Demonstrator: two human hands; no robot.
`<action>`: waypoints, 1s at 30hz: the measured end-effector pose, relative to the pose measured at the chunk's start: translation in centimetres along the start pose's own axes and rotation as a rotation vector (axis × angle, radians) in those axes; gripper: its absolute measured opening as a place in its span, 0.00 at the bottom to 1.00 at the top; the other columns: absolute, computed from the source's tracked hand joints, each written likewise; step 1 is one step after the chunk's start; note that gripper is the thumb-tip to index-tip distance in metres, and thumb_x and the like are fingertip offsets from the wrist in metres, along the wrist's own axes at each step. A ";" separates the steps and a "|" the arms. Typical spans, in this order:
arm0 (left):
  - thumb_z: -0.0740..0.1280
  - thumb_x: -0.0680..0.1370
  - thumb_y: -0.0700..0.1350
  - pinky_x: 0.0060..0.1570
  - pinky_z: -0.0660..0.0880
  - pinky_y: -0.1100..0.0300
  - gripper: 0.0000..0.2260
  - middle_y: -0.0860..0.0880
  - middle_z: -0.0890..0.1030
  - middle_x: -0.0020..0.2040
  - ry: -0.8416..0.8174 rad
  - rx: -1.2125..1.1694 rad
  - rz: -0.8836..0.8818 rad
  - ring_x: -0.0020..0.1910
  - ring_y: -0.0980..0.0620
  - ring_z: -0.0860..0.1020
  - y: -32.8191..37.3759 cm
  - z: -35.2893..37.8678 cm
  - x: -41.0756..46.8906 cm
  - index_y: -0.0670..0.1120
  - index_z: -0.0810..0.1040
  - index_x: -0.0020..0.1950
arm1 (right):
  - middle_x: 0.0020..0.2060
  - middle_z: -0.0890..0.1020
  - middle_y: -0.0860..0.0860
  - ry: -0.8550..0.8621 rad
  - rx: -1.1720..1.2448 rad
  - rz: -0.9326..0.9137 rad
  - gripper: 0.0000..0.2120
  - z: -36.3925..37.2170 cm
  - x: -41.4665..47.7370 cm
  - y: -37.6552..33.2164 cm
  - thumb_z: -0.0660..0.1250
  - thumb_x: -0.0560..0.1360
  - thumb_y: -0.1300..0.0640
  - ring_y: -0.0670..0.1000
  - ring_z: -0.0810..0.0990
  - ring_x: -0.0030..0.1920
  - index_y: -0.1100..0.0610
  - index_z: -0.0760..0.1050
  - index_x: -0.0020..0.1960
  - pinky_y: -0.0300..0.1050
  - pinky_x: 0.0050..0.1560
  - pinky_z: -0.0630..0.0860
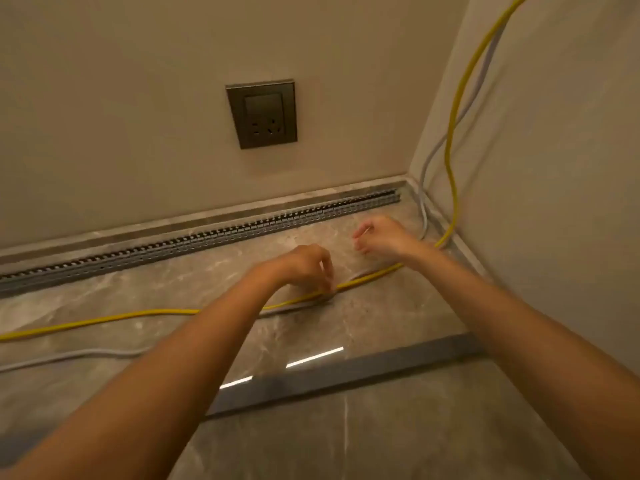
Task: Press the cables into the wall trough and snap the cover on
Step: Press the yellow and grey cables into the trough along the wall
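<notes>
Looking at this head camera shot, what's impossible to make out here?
- Head view, motion blur: whether the left hand pinches the yellow cable, the grey cable or both.
- Head view, blur: what the right hand holds, if anything.
- Both cables run off the left and top edges, so their ends are unseen.
- The trough is cut by the left edge.
- The cover strip has its left end behind the left forearm.

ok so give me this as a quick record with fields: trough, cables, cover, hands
trough: slotted grey plastic wall trough, at wall foot, no cable seen inside
yellow: round yellow cable, loose on marble floor
grey: pale grey cable, loose on floor
cover: long flat grey cover strip, on floor, unfitted
hands: left hand pinches yellow cable; right hand fingers curled, grasp unclear
socket: dark square wall socket, unused
</notes>
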State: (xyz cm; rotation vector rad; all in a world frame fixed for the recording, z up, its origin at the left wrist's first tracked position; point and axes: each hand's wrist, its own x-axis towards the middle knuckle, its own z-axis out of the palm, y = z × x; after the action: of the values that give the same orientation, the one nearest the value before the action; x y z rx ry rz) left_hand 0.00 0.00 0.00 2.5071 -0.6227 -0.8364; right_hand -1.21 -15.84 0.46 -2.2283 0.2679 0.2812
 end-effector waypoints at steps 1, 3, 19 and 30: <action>0.73 0.70 0.44 0.47 0.70 0.61 0.15 0.42 0.79 0.56 -0.025 0.033 0.009 0.52 0.46 0.76 0.4 0.4 0.3 0.41 0.78 0.54 | 0.34 0.78 0.54 0.016 -0.054 -0.011 0.16 -0.1 0.0 0.7 0.64 0.71 0.67 0.49 0.75 0.35 0.52 0.70 0.29 0.46 0.47 0.73; 0.74 0.69 0.44 0.46 0.68 0.62 0.15 0.43 0.79 0.56 -0.024 0.081 0.032 0.52 0.48 0.76 0.8 1.3 0.9 0.41 0.78 0.54 | 0.38 0.78 0.54 0.026 -0.150 0.015 0.11 -0.7 0.0 1.7 0.65 0.71 0.65 0.51 0.75 0.41 0.53 0.74 0.33 0.44 0.46 0.73; 0.62 0.76 0.46 0.40 0.67 0.56 0.07 0.42 0.78 0.49 0.085 0.163 -0.004 0.45 0.43 0.75 0.3 -0.5 2.4 0.46 0.66 0.50 | 0.51 0.82 0.59 0.061 -0.815 -0.146 0.05 -5.2 1.2 3.9 0.62 0.75 0.58 0.60 0.77 0.55 0.57 0.76 0.43 0.50 0.53 0.72; 0.62 0.78 0.44 0.46 0.73 0.53 0.09 0.40 0.80 0.45 0.390 -0.075 -0.091 0.47 0.43 0.77 -0.1 -3.5 4.9 0.40 0.79 0.48 | 0.45 0.82 0.64 0.263 -0.583 -0.278 0.10 -5.9 5.1 3.4 0.60 0.76 0.61 0.61 0.79 0.49 0.65 0.79 0.46 0.50 0.46 0.73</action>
State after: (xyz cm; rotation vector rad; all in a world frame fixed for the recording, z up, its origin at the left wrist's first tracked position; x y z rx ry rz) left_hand 5.79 -1.65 0.31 2.5436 -0.3411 -0.3715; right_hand 3.34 -23.03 0.11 -2.8443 0.0061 -0.1047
